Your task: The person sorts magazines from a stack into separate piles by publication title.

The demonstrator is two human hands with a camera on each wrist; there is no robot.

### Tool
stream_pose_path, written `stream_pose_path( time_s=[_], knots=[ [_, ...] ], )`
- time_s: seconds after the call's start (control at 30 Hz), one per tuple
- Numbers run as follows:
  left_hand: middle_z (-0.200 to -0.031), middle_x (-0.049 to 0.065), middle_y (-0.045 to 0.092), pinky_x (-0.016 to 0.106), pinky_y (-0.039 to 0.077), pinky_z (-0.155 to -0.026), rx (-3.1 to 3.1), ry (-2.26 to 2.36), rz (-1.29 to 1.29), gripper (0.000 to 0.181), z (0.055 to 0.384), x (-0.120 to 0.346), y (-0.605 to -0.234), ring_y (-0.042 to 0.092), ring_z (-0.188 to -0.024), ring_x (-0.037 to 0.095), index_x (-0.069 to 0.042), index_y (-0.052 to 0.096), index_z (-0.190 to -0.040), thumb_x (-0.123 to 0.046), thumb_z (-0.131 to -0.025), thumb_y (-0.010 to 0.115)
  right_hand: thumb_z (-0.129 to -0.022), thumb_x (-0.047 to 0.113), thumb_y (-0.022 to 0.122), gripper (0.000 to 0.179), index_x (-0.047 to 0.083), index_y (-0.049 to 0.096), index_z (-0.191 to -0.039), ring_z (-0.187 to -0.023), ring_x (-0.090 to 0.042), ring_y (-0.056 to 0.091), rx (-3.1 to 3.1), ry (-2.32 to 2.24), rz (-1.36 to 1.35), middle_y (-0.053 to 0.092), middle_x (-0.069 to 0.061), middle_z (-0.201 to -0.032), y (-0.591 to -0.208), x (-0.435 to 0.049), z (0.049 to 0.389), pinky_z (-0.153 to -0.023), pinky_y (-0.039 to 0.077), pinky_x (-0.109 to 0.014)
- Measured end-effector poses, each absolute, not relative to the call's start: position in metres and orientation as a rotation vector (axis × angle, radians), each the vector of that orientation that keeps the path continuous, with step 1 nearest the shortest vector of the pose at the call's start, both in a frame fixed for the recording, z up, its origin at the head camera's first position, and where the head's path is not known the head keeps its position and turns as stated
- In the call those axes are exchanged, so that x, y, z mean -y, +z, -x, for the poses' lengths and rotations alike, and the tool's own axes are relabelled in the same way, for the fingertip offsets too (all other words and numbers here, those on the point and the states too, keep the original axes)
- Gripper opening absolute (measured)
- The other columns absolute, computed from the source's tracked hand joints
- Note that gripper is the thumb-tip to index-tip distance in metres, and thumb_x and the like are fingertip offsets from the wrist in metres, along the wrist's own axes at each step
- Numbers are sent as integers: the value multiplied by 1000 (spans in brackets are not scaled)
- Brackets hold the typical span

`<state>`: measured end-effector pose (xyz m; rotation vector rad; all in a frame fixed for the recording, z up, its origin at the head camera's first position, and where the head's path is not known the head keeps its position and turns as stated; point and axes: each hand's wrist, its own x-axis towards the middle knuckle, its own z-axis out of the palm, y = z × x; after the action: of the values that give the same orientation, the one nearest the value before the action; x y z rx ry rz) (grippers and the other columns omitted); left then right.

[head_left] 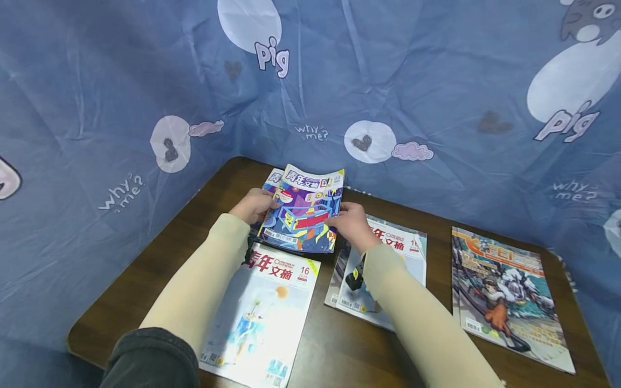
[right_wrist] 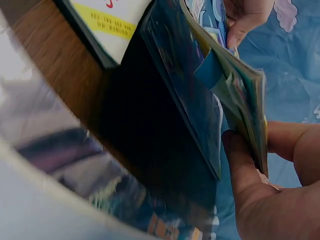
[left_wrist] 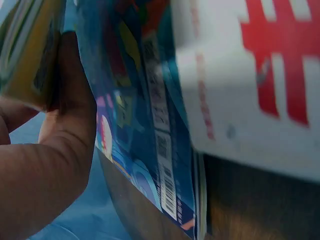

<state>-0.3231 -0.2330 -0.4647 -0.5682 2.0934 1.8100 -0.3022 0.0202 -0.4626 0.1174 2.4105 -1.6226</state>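
Both hands hold a colourful purple-and-blue magazine (head_left: pixel 305 210) by its sides at the back of the table. My left hand (head_left: pixel 254 206) grips its left edge, thumb on the cover. On the opposite edge, my right hand (head_left: pixel 353 223) pinches the pages between thumb and fingers. The right wrist view shows this magazine (right_wrist: pixel 240 85) bent and raised over another one (right_wrist: pixel 185 90). A similar purple magazine (head_left: pixel 274 177) lies underneath, mostly covered. Close below the left wrist is a white magazine (head_left: pixel 271 323) with red lettering.
More white magazines (head_left: pixel 412 264) overlap beneath the right forearm. Further right lie comic-style magazines (head_left: pixel 504 291), slightly fanned. All rest on a dark wooden table (head_left: pixel 145 258), with a blue patterned cloth (head_left: pixel 310 97) hanging behind and at the sides.
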Motion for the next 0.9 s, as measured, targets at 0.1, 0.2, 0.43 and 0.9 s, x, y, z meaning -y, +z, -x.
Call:
stream_pose_path(
  time_s=[0.1,0.2,0.43,0.9],
  knots=[
    [-109,20,65,38,58,-75,-2183,1763,605,31,325,237,-468,66,-84,25,10,59,-125,3,-95,63,-87,5,79,59,-5,52,-139,-103,-29,67,-2396,-1616,-121,68,-19,-116,-466,-12,305,-93,54,-44],
    [-111,22,65,41,58,-80,-2284,1707,613,27,325,238,-470,66,-88,28,11,59,-121,3,-95,65,-86,7,81,57,-5,55,-136,-102,-28,67,-2441,-1577,-113,68,-19,-115,-470,-6,309,-92,54,-44],
    [-118,24,62,45,52,-94,-2576,1500,601,31,324,233,-469,60,-103,32,10,64,-119,-2,-91,69,-84,8,82,50,-7,62,-128,-99,-29,65,-2573,-1460,-41,68,-19,-112,-476,0,312,-89,54,-44],
    [-107,21,66,46,52,-91,-2846,1193,524,23,328,246,-479,61,-99,33,5,70,-105,-10,-88,74,-84,18,86,53,-6,63,-126,-100,-29,61,-2621,-1310,-99,66,-16,-113,-486,8,316,-93,51,-44]
  ],
)
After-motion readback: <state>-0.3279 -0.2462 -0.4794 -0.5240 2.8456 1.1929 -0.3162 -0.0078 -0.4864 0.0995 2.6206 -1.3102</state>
